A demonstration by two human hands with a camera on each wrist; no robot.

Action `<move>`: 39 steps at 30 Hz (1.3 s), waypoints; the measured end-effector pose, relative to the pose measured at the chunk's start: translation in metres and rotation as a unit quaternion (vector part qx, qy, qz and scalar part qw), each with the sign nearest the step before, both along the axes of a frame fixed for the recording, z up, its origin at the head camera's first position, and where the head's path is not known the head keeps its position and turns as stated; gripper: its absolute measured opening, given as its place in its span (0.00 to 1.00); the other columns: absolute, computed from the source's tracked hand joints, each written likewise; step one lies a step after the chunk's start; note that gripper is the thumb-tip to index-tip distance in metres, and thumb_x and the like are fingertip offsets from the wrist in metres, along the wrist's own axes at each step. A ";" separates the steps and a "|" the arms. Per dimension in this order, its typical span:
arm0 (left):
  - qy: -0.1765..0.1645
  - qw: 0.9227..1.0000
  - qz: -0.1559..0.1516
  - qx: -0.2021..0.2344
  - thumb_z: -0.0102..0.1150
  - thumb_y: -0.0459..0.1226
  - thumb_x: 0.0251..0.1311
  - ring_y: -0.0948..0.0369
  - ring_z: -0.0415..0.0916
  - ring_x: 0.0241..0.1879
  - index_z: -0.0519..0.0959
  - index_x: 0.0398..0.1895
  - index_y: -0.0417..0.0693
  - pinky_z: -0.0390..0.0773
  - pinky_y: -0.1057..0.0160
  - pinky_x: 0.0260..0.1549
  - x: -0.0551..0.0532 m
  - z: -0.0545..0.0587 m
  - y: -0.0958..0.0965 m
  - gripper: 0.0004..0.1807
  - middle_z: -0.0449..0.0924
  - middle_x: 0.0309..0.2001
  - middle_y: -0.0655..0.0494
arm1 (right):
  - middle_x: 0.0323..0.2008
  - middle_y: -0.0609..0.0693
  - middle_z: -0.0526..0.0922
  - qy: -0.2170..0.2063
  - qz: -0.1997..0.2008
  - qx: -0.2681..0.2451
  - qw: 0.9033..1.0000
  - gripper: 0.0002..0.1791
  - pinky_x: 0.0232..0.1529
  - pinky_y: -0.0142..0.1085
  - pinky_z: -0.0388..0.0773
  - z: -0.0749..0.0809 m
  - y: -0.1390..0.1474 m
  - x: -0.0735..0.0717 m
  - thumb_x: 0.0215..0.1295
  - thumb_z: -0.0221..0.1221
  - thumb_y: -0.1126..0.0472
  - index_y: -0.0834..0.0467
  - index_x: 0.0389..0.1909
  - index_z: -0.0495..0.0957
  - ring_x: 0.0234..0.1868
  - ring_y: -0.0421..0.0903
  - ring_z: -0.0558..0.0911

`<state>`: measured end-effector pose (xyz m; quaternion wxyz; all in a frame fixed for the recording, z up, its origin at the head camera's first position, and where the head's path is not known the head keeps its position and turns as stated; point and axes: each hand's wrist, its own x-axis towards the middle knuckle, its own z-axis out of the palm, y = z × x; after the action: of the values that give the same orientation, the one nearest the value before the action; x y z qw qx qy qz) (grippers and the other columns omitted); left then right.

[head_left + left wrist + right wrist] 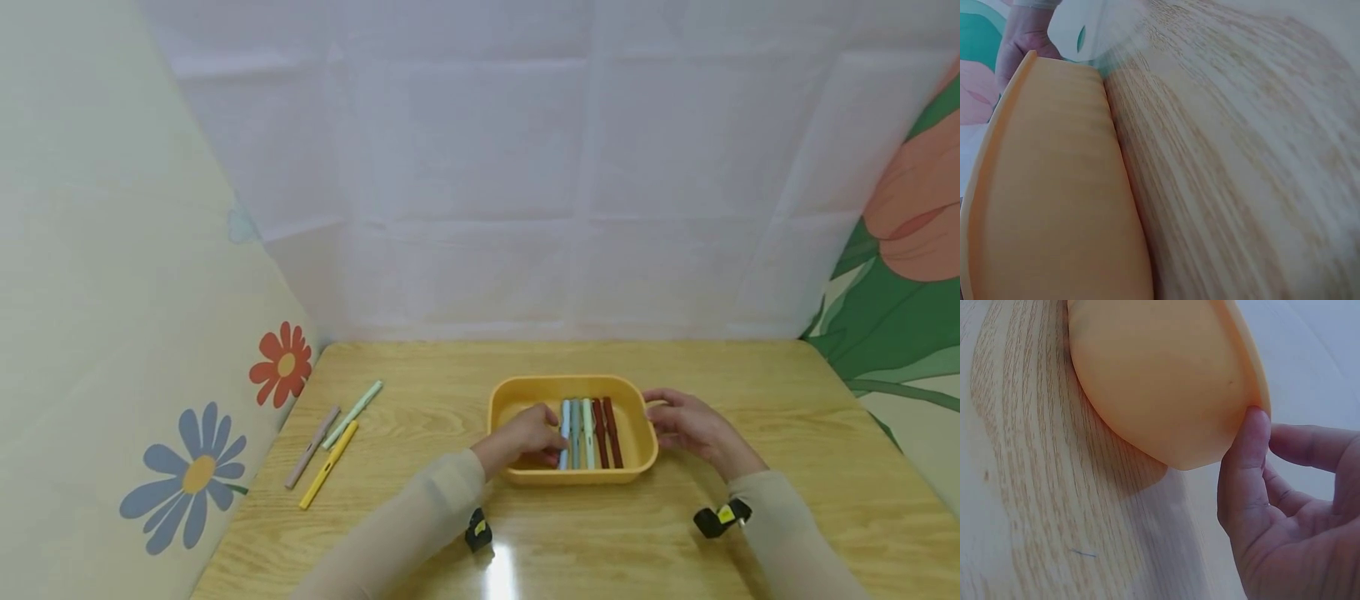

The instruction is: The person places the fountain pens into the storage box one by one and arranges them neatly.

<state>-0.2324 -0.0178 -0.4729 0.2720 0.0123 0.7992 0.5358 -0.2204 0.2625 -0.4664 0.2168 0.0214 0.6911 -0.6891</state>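
Observation:
A yellow plastic box [525,384] stands on the table, with several pens lying side by side in it. My left hand [527,433] reaches into the box and pinches the light blue pen [565,412] at the left of the row. Beside that pen lie a grey-blue pen [576,433], a pale green pen [588,433] and two dark red pens [607,433]. At the box's right end, my right hand [690,425] holds the rim. In the right wrist view its thumb [1250,444] lies against the outer wall. The left wrist view hides my left fingers behind the wall.
On the left of the wooden table [420,533] lie a mauve pen [311,450], a light green pen [352,417] and a yellow pen [328,467]. A white cloth [487,208] hangs behind the table. Flower-patterned cloths [112,292] flank it.

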 end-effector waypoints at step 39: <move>0.146 0.987 -0.066 -0.024 0.66 0.35 0.65 0.52 0.82 0.45 0.69 0.67 0.37 0.86 0.56 0.42 0.001 0.066 -0.067 0.29 0.80 0.54 0.43 | 0.37 0.49 0.86 0.000 0.006 0.010 1.000 0.23 0.35 0.35 0.85 -0.001 0.003 0.000 0.73 0.55 0.64 0.66 0.65 0.65 0.36 0.43 0.84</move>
<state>-0.2313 -0.0848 -0.4069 0.1871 0.1369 0.8403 0.4901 -0.2208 0.2654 -0.4677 0.2207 0.0192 0.6983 -0.6806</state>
